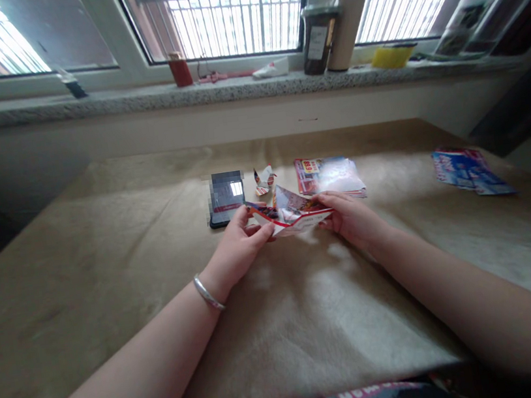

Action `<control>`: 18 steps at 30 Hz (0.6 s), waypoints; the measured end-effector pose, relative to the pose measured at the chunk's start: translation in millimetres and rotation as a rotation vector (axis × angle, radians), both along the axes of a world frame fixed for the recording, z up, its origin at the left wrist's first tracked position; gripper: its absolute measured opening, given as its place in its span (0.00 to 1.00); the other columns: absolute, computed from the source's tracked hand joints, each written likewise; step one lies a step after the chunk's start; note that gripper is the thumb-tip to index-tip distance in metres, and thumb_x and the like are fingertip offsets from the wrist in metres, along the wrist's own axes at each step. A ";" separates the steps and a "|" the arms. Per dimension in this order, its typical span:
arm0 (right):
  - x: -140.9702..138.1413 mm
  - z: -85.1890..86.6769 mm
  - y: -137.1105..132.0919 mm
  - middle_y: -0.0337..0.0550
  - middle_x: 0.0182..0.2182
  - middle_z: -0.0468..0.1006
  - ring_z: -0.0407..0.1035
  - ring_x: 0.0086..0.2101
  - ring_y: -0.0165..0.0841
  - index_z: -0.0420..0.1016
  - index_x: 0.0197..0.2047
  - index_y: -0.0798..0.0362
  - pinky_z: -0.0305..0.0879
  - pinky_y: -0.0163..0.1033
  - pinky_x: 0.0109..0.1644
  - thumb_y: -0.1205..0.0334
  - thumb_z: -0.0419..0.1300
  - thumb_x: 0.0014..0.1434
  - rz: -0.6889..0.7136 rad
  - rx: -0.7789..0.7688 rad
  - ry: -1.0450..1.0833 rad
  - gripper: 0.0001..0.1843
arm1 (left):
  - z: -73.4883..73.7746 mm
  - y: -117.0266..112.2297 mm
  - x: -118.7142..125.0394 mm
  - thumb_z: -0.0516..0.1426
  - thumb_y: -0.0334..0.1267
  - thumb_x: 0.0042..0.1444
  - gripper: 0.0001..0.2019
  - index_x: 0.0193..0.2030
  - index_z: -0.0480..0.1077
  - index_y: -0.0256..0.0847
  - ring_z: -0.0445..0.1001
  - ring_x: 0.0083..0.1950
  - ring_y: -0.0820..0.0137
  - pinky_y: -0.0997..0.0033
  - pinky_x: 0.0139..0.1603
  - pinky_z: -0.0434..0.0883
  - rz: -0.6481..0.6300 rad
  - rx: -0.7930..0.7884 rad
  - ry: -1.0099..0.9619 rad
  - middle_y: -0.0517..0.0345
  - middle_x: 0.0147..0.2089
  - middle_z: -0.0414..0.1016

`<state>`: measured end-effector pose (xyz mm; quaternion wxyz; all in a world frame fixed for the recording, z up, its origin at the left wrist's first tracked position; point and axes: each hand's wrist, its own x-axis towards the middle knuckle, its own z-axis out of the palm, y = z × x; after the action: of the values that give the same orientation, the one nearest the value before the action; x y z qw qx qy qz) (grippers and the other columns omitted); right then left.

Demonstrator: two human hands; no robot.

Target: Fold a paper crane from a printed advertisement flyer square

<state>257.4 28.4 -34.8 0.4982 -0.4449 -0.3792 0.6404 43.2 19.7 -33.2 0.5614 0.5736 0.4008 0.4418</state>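
Observation:
A sheet of printed paper (292, 215), partly folded with a peak standing up in its middle, is held between my two hands above the table. My left hand (248, 234) pinches its left end, thumb on the near side. At the right end, my right hand (344, 214) grips it with the fingers closed. Just beyond the paper stands a small folded paper figure (263, 181), pale with coloured stripes. A dark phone (226, 194) lies behind my left hand, its screen partly blurred out.
A stack of printed leaflets (329, 175) lies beyond my right hand. More blue and red leaflets (470, 171) are fanned out farther right on the brown-covered table (109, 280). The windowsill (133, 102) holds a red bottle (179, 70), a dark lidded container (319, 40) and a yellow item (392, 56).

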 end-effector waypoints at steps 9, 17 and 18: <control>-4.0 1.9 -6.1 0.41 0.39 0.79 0.73 0.40 0.31 0.76 0.41 0.51 0.67 0.38 0.50 0.59 0.70 0.43 0.213 0.109 0.065 0.19 | 0.6 -1.7 -0.7 0.63 0.42 0.50 0.20 0.47 0.64 0.38 0.72 0.50 0.65 0.67 0.50 0.70 0.046 -0.013 -0.064 0.52 0.50 0.72; -4.3 -7.6 -3.4 0.39 0.41 0.78 0.73 0.37 0.29 0.74 0.41 0.47 0.71 0.35 0.44 0.54 0.69 0.45 0.177 0.061 -0.033 0.19 | 1.7 -2.2 0.0 0.64 0.43 0.48 0.22 0.47 0.65 0.38 0.73 0.48 0.64 0.69 0.46 0.71 0.038 -0.035 -0.094 0.51 0.51 0.72; -4.8 -7.5 -3.5 0.39 0.39 0.78 0.73 0.35 0.28 0.74 0.40 0.47 0.72 0.34 0.41 0.54 0.69 0.45 0.167 0.049 -0.051 0.19 | 2.6 -2.8 0.3 0.64 0.43 0.49 0.22 0.48 0.65 0.38 0.73 0.48 0.64 0.68 0.47 0.70 0.034 -0.032 -0.083 0.51 0.51 0.72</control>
<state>252.6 24.9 -42.3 0.4439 -0.4156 -0.4433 0.6586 43.5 17.0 -30.5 0.5793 0.5388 0.3938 0.4680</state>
